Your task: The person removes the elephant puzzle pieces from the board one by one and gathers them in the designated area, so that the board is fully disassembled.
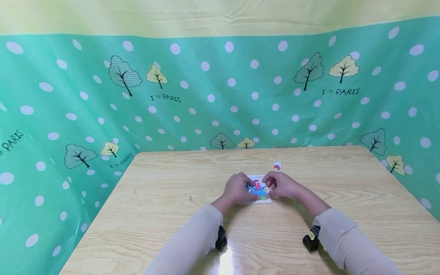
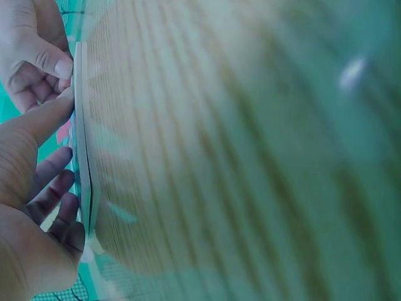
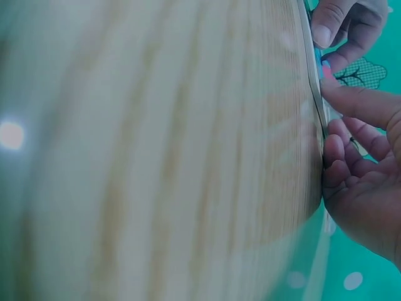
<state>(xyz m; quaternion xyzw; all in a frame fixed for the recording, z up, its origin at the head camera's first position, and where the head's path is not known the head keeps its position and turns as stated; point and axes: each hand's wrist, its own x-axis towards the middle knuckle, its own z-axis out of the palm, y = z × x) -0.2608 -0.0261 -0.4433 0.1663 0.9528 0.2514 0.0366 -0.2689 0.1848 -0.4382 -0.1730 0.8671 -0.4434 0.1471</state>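
We see the left hand [image 1: 238, 188] and the right hand [image 1: 280, 184] meeting from opposite sides over a puzzle [image 1: 262, 192], which lies flat on the desk [image 1: 165, 229]. In each hand the thumb stands apart from loosely bent fingers, with part of the puzzle showing between; both thumbs touch its near part. We cannot tell how firmly they press. We note a thin, white-bordered board, its picture blue, red and green. The hands hide its left portion and part of its right edge. Beyond the right hand we find a loose piece [image 1: 277, 165], red and white. The desk is wood-grained; the sleeves [image 1: 192, 236] are pale; behind hangs a green cloth [image 1: 220, 76], white-dotted and printed with trees.
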